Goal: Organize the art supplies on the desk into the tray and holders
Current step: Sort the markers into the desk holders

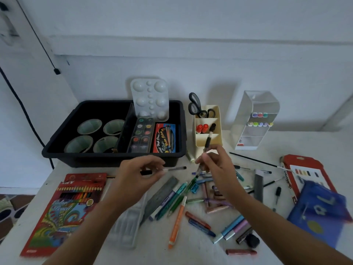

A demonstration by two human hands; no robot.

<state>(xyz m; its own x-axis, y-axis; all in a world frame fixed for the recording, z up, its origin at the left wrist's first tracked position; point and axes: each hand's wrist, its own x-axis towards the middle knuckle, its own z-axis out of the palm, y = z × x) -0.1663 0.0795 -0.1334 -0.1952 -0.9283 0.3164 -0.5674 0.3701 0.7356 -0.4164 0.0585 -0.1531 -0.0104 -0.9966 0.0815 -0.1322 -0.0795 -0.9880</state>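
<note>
Pens [207,140] in right hand [217,169] blurred; count unclear, perhaps two.

White desk [191,251]: black tray [80,157], scattered markers [176,224].

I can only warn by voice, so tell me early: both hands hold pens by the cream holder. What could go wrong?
1. The right hand pinches a splayed bundle of pens; one might slip into the clutter below.
2. The cream holder is tall and narrow, with scissors already in it; pushing the bundle in hard could tip it.
</note>
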